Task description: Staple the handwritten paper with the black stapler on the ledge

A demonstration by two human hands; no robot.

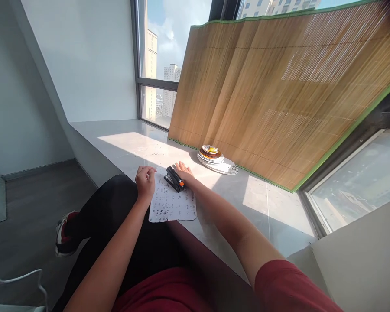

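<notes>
Sheets of white paper [178, 206] with handwriting lie on the window ledge, their near edge reaching past its front. On their upper part rests a black stapler [174, 179] with an orange spot at its near end. My right hand [184, 172] lies palm down just right of the stapler, fingers stretched forward and apart. At the left edge of the paper is my left hand [145, 180], its fingers curled in; what they hold, if anything, is hidden.
Stacked plates [211, 156] stand on the tiled ledge [227, 190] beyond my right hand. A bamboo blind [263, 95] leans against the window behind them. My bent leg [107, 203] is beside the ledge at the left.
</notes>
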